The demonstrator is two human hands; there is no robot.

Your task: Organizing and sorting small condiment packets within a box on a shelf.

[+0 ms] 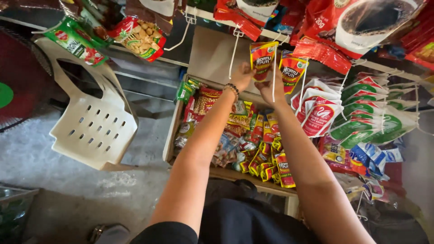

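A white plastic chair (92, 122) stands on the grey floor (40, 158) at the left, its seat pierced with slots. Right of it sits an open box (174, 131) crammed with small sachets (266, 156) in red, yellow and green. Above runs a rail (226, 20) hung with snack bags (140, 38) and large red coffee packs (361, 22). To the right, a fan of white and green pouches (361, 113) hangs from white hooks. Both forearms reach up from the bottom edge over the box. The left hand (242, 76), with a bead bracelet (232, 89) at the wrist, pinches the lower left edge of a red and yellow pouch (263, 58) that hangs from a white hook (233, 49) just under the rail. The right hand (271, 88) is held up at the bottom of the same pouch, fingers curled on its lower right edge. A second like pouch (291, 70) hangs just beside it, on the right
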